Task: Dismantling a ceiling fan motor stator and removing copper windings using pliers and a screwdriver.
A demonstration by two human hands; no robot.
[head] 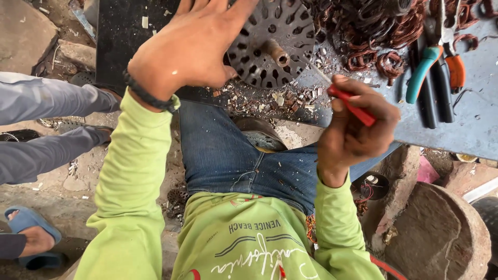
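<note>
While left hand (189, 49) lies flat, fingers spread, on perforated disc (272, 44), right hand (355, 127) grips red-handled tool (353, 106) just right of disc, shaft aimed toward it.

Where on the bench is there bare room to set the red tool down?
Bare metal shows on the bench's right end, right of the pliers and below the copper wire coils. It is crowded between the perforated disc and the right hand, where debris lies. The left hand covers the disc's left edge.
</note>
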